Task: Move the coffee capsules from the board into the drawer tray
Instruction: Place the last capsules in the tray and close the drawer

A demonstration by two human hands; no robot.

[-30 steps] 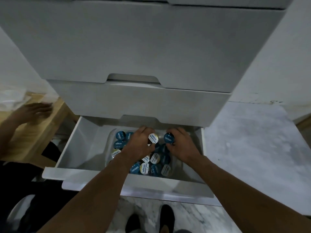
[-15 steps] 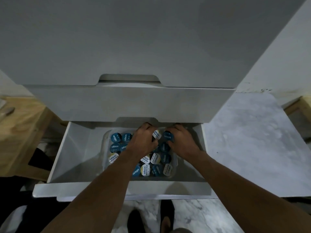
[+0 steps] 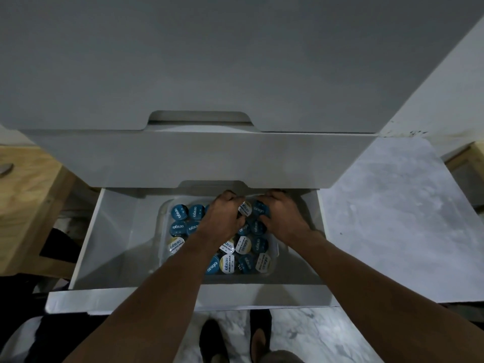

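Now left hand round white capsule, right hand round blue capsule

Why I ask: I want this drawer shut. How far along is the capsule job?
Done: many capsules fill the tray in the drawer. In hand: left hand holds a white capsule, right hand a blue capsule, at the tray's far end. Left: unclear; none show outside the drawer.

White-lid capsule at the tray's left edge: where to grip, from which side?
Come from above, pinching the white-lid capsule across its round lid rim. It lies lid up, next to blue capsules and the tray wall, so its sides look hard to reach.
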